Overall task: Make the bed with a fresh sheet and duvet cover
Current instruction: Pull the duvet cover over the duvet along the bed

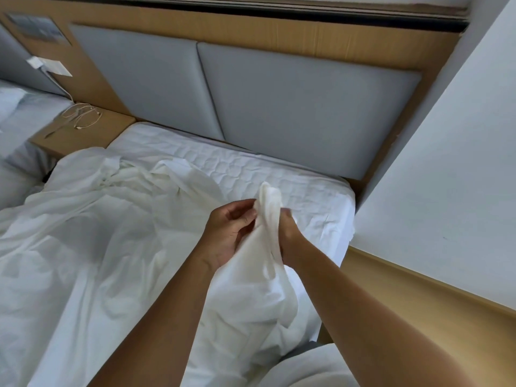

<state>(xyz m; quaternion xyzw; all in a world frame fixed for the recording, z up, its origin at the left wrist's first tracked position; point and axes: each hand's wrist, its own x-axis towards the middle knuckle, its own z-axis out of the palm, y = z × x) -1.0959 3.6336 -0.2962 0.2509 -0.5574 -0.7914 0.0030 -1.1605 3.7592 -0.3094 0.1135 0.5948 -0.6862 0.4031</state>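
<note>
White sheet corner pointing up, hands gripping

Head end: mattress butts vs headboard behind it. Loose sheet heaped over mattress's left + near part; far strip by headboard uncovered. Left of bed: nightstand, cable on top; 2nd bed further left. Right: wall, floor strip btwn. Over mattress's right side, left hand + right hand grip a sheet fold btwn them.
</note>
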